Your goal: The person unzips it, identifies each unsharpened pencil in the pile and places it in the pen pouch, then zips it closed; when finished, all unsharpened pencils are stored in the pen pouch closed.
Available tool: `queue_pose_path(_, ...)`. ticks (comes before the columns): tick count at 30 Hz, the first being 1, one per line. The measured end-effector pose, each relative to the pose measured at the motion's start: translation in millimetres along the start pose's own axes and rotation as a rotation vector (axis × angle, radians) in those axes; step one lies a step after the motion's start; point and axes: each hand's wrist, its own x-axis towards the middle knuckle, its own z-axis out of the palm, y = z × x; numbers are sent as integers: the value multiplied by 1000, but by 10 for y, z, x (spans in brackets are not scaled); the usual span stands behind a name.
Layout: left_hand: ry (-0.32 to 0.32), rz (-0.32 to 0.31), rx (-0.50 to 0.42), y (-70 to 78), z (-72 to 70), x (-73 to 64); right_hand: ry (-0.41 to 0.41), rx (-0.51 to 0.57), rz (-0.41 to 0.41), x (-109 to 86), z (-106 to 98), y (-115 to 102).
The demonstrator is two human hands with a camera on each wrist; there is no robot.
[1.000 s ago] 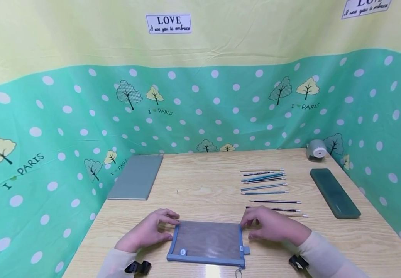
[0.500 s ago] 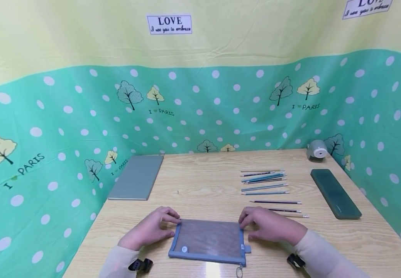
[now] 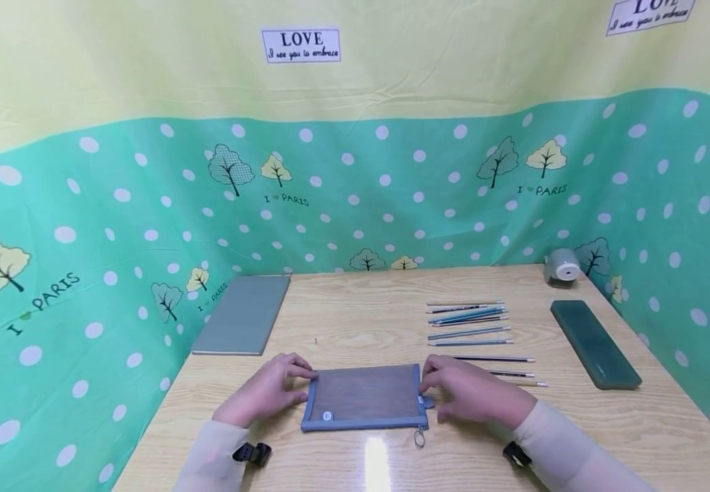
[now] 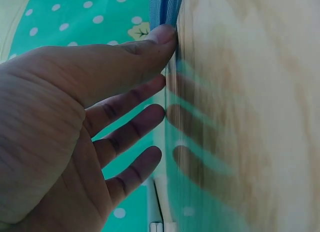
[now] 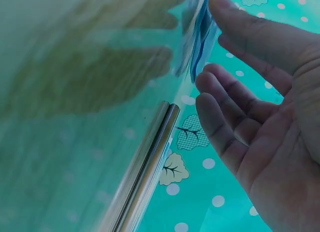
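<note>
A mesh zip pouch (image 3: 367,395) with blue edging lies flat on the table in the head view, a metal ring (image 3: 419,438) hanging from its near right corner. At its left edge, my left hand (image 3: 268,393) touches the side with relaxed, mostly straight fingers. In the left wrist view the thumb (image 4: 162,34) meets the blue edging (image 4: 165,7). My right hand (image 3: 474,393) touches the right edge, fingers loosely bent; the right wrist view shows its fingertips (image 5: 206,82) beside the blue edging (image 5: 200,42). Neither hand plainly pinches the pouch.
Several pencils (image 3: 468,333) lie beyond my right hand, some partly hidden by it. A dark green case (image 3: 594,345) and a grey sharpener (image 3: 562,266) sit at the right. A grey notebook (image 3: 242,316) lies back left. Patterned cloth (image 3: 355,184) surrounds the wooden table (image 3: 361,321).
The pouch has slid away from me and turned slightly, its right side going farther. Both hands have moved forward with it, staying at its sides.
</note>
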Motion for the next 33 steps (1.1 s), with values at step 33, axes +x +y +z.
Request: queue_pose_path(33,37,7,-231,-80,61,-167,92,109,10,86,22,29)
